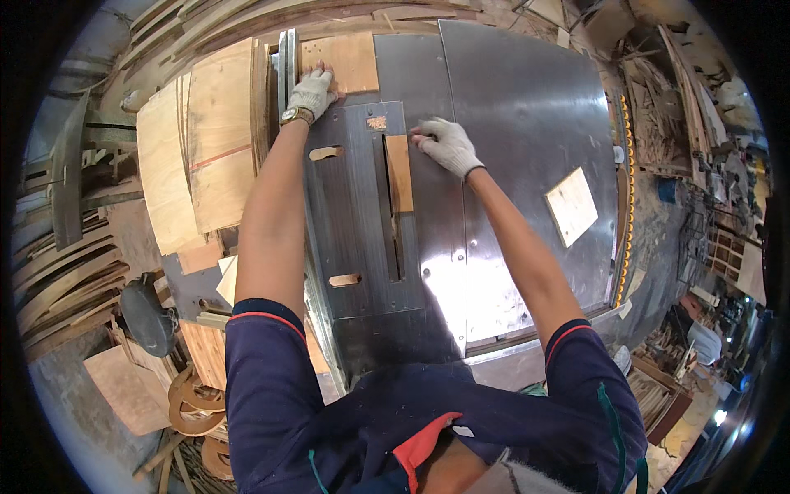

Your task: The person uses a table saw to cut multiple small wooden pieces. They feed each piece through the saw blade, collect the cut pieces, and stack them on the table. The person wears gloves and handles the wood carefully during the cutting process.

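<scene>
My left hand (311,92), gloved, with a watch at the wrist, rests with fingers apart on a square wooden board (354,62) beside the metal fence rails (288,53). My gloved right hand (444,146) is open, fingers bent, just right of a narrow wooden piece (399,173). That piece lies along a dark slot in the grey insert plate (346,222) of a steel saw table (527,99); whether a blade is in the slot, I cannot tell. A small pale square offcut (570,206) lies on the table to the right of my right arm.
Plywood sheets (218,99) are stacked left of the rails. Timber strips (58,288) pile at the far left, near a dark rounded object (146,313). A yellow scalloped strip (625,198) runs along the table's right edge, with scrap wood (658,107) beyond.
</scene>
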Action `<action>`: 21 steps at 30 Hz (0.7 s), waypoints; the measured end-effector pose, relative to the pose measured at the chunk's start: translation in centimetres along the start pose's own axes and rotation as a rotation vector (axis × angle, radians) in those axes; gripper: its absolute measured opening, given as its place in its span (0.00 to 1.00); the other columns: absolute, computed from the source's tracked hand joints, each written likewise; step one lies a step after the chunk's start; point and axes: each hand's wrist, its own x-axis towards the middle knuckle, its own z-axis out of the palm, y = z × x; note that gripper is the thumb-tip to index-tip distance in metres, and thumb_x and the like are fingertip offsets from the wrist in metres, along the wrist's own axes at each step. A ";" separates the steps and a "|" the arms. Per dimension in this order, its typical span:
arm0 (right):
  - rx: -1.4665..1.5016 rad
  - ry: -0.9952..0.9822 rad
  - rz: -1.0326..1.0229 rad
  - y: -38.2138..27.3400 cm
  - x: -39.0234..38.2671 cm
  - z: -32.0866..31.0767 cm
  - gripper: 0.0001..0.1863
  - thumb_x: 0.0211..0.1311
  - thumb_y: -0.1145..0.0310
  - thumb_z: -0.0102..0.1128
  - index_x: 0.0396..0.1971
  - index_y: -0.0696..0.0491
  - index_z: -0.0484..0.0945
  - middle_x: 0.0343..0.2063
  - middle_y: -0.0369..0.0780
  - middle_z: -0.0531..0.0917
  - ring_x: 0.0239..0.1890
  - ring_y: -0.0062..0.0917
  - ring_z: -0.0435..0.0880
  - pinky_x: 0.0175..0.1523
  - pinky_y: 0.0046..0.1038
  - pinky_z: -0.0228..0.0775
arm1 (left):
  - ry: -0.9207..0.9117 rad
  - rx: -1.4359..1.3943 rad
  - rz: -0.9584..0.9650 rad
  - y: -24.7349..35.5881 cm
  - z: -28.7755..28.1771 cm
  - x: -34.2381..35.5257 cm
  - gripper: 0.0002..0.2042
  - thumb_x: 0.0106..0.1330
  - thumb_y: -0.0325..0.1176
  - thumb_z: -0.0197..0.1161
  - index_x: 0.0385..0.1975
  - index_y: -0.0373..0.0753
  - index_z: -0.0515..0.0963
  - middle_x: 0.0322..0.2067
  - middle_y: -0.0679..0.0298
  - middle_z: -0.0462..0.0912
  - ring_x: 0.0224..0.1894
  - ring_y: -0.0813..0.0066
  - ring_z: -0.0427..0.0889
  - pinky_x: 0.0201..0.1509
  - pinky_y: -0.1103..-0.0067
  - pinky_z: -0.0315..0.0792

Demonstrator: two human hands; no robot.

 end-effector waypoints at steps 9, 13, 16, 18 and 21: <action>-0.272 -0.090 -0.038 2.0 -5.9 -2.1 0.13 0.53 0.60 0.67 0.37 0.48 0.83 0.40 0.41 0.78 0.48 0.38 0.80 0.52 0.40 0.75 | 0.174 0.131 0.015 -0.5 -0.3 2.6 0.38 0.68 0.62 0.54 0.73 0.46 0.59 0.73 0.55 0.58 0.75 0.52 0.56 0.76 0.61 0.57; -0.236 0.225 0.179 7.6 -16.3 -3.1 0.17 0.56 0.67 0.65 0.47 0.48 0.83 0.49 0.42 0.77 0.53 0.38 0.78 0.57 0.36 0.74 | 0.159 0.138 0.065 0.2 -2.0 4.4 0.39 0.67 0.65 0.54 0.73 0.48 0.58 0.74 0.59 0.58 0.75 0.57 0.56 0.76 0.64 0.56; -0.135 0.582 0.255 11.4 -22.8 0.9 0.24 0.64 0.65 0.60 0.61 0.52 0.76 0.57 0.46 0.74 0.60 0.43 0.73 0.65 0.44 0.66 | 0.312 0.179 0.115 -1.7 -0.7 6.2 0.30 0.67 0.58 0.58 0.63 0.47 0.68 0.63 0.60 0.73 0.66 0.58 0.71 0.65 0.65 0.69; -0.476 0.650 0.170 12.2 -24.8 4.1 0.33 0.62 0.61 0.64 0.67 0.53 0.69 0.59 0.47 0.73 0.62 0.45 0.72 0.68 0.44 0.63 | 0.240 0.204 0.118 -1.2 -1.8 6.9 0.24 0.66 0.54 0.62 0.54 0.46 0.74 0.52 0.61 0.82 0.56 0.58 0.81 0.56 0.64 0.77; -0.252 0.693 0.198 11.4 -24.4 4.2 0.43 0.57 0.57 0.70 0.70 0.53 0.62 0.61 0.48 0.73 0.65 0.45 0.70 0.70 0.44 0.60 | 0.537 0.022 0.106 -0.5 -2.7 4.8 0.14 0.64 0.43 0.66 0.43 0.44 0.75 0.38 0.59 0.85 0.43 0.57 0.85 0.42 0.64 0.79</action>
